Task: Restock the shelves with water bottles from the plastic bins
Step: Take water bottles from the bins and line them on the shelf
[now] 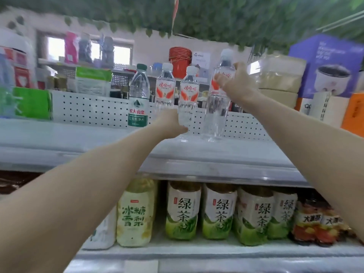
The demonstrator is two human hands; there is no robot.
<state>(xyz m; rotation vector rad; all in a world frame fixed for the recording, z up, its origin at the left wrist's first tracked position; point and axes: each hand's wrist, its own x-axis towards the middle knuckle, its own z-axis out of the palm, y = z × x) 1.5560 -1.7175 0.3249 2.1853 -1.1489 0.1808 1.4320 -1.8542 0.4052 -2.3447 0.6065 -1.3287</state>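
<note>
Fingers of the right hand curl round the red-labelled water bottle standing on the top shelf. Just left of it, the left hand grips a second such bottle low on that shelf. Further left stand a third bottle and a green-capped bottle.

**What we cannot make out**

Our left hand hides the base of the bottle it grips. Our right hand's fingers cover part of the taller bottle's label. Motion blurs the goods at the far left, the leaves overhead and the purple box's print. Both forearms leave the frame.
</note>
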